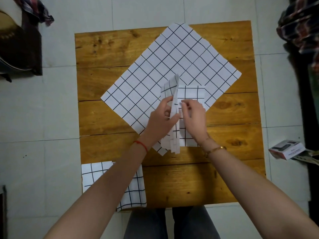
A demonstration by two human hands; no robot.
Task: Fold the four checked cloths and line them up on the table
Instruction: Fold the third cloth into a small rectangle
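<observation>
My left hand [161,118] pinches the half-folded cloth's [189,99] raised flap; right hand [193,114] pins its flat half, just right.

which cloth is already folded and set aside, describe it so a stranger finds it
Start at the wooden table and go to its near left corner, under the left forearm. The folded cloth lies there, a compact rectangle. Unlike the big spread cloth mid-table and the half-folded cloth between the hands, nothing grips it.

Table [107,49]: varnished wood planks, knotted grain, slight sheen. Checked cloths [172,54]: matt white woven fabric, dark grid lines.
</observation>
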